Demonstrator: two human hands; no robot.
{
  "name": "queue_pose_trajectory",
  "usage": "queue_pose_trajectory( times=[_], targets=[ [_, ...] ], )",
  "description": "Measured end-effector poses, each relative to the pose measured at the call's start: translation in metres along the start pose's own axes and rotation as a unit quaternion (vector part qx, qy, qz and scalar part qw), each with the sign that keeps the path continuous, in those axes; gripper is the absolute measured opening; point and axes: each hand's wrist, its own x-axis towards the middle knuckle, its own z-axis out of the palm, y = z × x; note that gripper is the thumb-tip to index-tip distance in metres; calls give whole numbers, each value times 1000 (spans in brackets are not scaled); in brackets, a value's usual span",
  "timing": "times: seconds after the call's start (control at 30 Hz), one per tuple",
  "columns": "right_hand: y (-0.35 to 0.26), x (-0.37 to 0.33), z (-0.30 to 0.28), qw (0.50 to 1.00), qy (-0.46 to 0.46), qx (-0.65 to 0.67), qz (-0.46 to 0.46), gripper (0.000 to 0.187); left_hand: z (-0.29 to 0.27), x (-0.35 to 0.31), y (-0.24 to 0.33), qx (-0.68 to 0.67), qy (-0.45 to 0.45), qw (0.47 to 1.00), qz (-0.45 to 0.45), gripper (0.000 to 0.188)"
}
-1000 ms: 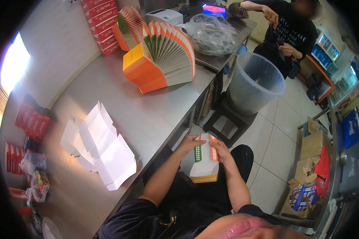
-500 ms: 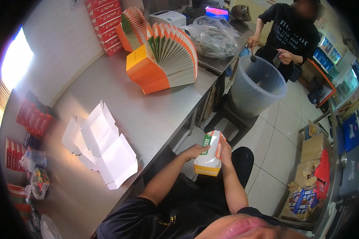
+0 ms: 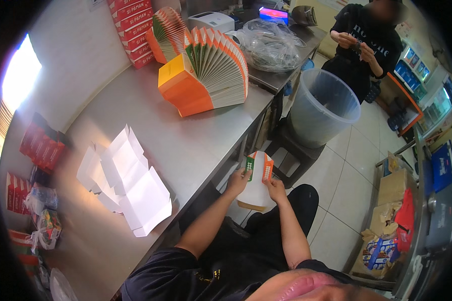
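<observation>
Over my lap I hold a partly folded cardboard box [image 3: 256,186], white on the side toward me, with green and orange printed flaps at its far end. My left hand [image 3: 237,181] grips its left edge by the green flap, thumb on top. On the opposite edge, by the orange flap, my right hand [image 3: 275,190] pinches the card. The fingers under the card are hidden. White unfolded boxes [image 3: 135,183] lie opened out on the steel table [image 3: 196,150] to my left. Farther back on it, a fanned stack of flat orange, green and yellow cartons [image 3: 206,75] leans over.
A translucent bucket [image 3: 324,113] stands on a dark stool [image 3: 306,163] ahead. Behind it a person in black [image 3: 369,40] holds something small in both hands. Red boxes [image 3: 133,32] are piled by the wall. Bagged items [image 3: 268,47] lie at the back; cardboard boxes [image 3: 394,185] stand right.
The box in my hands has opened flatter and tipped, and my hands have moved apart to its two sides. The other person has lifted a hand from the bucket and brought both hands together.
</observation>
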Motion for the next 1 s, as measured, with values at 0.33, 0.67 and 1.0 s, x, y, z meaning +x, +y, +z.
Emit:
queue_pose_trajectory(
  times=[0.33,0.67,1.0],
  targets=[
    [-25,-17,20,945,30,-182,-269,41,15,-1,-7,-167,-112,980,-6,60],
    [-29,-6,-16,975,-90,189,-79,80,-19,3,12,-584,-173,776,-162,41],
    [-8,0,-11,991,-129,-20,30,62,-28,-5,7,-88,-294,952,2,57]
  ],
)
